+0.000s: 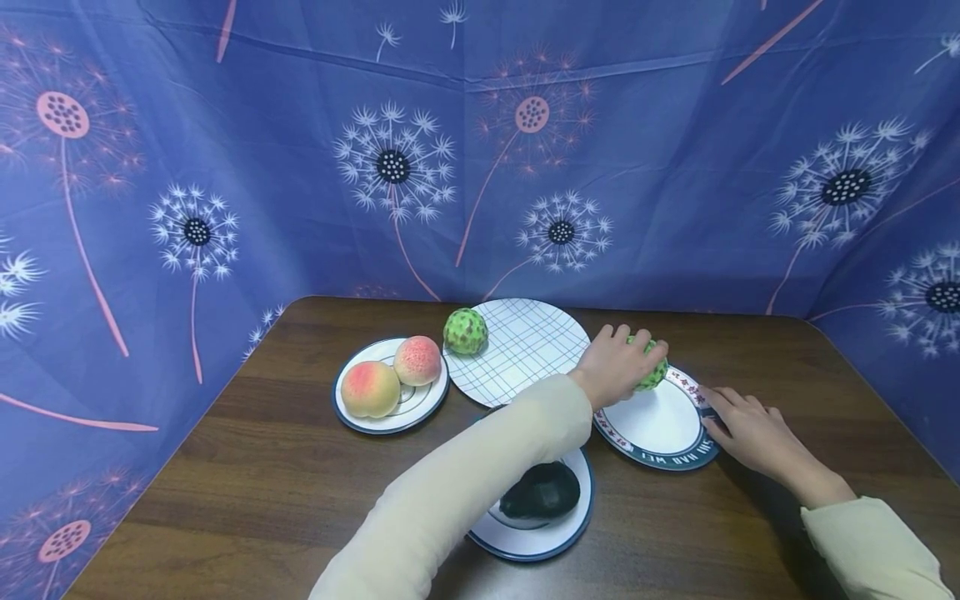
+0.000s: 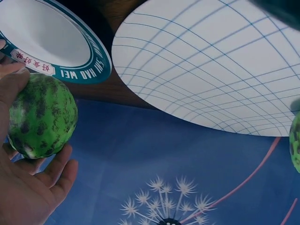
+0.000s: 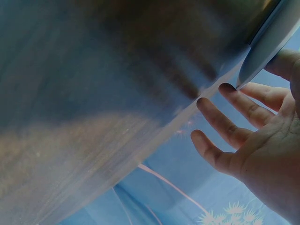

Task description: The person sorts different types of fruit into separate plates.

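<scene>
A green, dark-speckled custard apple (image 2: 44, 115) is gripped in my left hand (image 1: 617, 365), thumb on one side and fingers curled round the other. In the head view that custard apple (image 1: 654, 367) shows partly behind the fingers, over the far rim of a white plate with a lettered green border (image 1: 667, 461). My right hand (image 1: 757, 435) is at this plate's right edge, its fingers extended and spread. In the right wrist view, the thumb and index finger of the right hand (image 3: 255, 126) lie right at the plate's rim (image 3: 269, 47).
A second custard apple (image 1: 465, 332) sits at the left of a round grid-patterned plate (image 1: 525, 346). Two peaches (image 1: 371, 389) lie on a blue-rimmed plate (image 1: 390, 427) at left. Below my left forearm, a dark avocado-shaped fruit (image 1: 543, 492) lies on another plate (image 1: 517, 546).
</scene>
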Demonstrator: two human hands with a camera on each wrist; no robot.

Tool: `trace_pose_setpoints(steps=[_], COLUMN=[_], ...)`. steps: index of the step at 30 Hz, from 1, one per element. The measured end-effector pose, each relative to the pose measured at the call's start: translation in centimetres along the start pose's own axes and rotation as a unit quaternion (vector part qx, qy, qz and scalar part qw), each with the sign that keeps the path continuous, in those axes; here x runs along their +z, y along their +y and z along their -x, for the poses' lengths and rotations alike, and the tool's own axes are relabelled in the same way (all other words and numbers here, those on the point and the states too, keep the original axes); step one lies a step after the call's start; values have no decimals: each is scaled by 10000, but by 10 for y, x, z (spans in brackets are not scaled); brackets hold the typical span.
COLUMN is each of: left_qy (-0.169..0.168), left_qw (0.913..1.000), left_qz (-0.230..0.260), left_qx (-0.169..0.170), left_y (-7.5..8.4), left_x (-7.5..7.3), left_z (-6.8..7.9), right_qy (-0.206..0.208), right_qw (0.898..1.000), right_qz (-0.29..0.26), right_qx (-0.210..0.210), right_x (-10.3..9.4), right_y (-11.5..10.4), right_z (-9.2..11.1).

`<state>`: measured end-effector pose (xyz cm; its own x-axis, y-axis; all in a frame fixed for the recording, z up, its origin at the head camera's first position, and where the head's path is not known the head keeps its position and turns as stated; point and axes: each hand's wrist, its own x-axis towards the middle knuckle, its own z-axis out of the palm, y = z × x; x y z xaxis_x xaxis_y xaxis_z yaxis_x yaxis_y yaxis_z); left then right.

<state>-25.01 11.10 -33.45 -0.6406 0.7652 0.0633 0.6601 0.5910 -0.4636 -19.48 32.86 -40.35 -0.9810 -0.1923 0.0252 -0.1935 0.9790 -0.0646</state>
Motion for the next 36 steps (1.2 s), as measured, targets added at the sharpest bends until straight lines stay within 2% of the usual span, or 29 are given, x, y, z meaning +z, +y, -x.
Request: trace_pose_setpoints(steps=[5, 12, 36], left_qy=[-49, -313, -750], left_qw=[10000, 9995, 9965], left_qz=[24, -32, -339], left_qx=[27, 25, -142], left_y=[7, 13, 20], left_x=[0, 7, 19], left_z=[-4, -9, -22], right_qy=[68, 65, 8], right_qw=[10000, 10000, 9999], right_qz=[30, 46, 117], right_qx=[-24, -18, 11], right_x=[1, 2, 1], right_y=[0, 1, -1], right_z=[0, 1, 0])
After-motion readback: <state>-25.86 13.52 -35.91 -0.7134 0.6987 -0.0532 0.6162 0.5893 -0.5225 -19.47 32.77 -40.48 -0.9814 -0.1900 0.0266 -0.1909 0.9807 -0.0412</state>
